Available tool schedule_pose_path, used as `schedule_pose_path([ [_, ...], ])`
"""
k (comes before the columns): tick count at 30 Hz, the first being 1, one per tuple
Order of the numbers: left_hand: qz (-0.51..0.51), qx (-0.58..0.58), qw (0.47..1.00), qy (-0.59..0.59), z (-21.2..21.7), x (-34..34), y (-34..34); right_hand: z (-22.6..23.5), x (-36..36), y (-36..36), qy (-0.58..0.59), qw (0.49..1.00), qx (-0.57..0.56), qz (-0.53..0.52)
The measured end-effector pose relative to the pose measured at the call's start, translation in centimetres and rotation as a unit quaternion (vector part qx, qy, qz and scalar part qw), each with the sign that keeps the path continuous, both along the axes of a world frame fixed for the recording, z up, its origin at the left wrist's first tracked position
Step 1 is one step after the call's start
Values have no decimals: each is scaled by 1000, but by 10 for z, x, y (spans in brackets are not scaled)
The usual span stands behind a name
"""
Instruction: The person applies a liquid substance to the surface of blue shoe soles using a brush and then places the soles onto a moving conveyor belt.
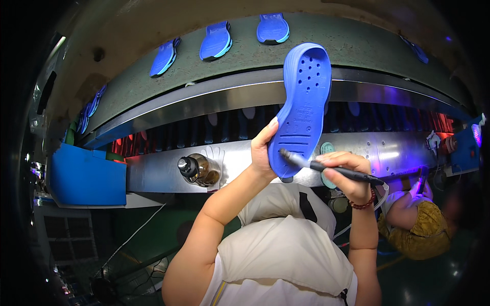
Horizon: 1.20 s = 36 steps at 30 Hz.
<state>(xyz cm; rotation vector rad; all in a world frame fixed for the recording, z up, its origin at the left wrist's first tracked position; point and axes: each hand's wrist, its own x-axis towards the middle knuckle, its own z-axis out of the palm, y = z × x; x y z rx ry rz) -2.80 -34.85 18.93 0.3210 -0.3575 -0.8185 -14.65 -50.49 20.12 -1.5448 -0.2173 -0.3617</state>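
Note:
A blue shoe sole (305,102) is held up in front of me, its inner side facing me and its end with small round holes pointing away. My left hand (263,153) grips it by the left edge near the heel. My right hand (352,176) is closed around the black handle of a brush (319,166) with a pale hose or cord behind it. The brush's bristles reach the heel part of the sole, though whether they touch it I cannot tell.
Several blue soles (216,41) lie on the green conveyor belt (242,38) behind a metal rail. On the steel bench (148,173) stand a dark-topped bottle (200,170) and a pale green oval piece (327,148). A blue box (88,176) is at left; a co-worker (421,224) works at right.

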Motion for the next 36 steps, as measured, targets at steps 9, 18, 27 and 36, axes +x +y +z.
schedule_pose_path([
  [9,-75,61,989,111,2,17,-1,23,-1,1,-46,983,-148,98],
  [18,-265,310,913,-7,17,15,-10,38,9,-35,-15,921,-309,235],
  [27,-286,400,861,-129,17,15,-6,42,2,-58,60,887,-370,268],
  [36,-239,366,893,-110,3,20,-3,17,-5,-81,172,926,-293,166],
])
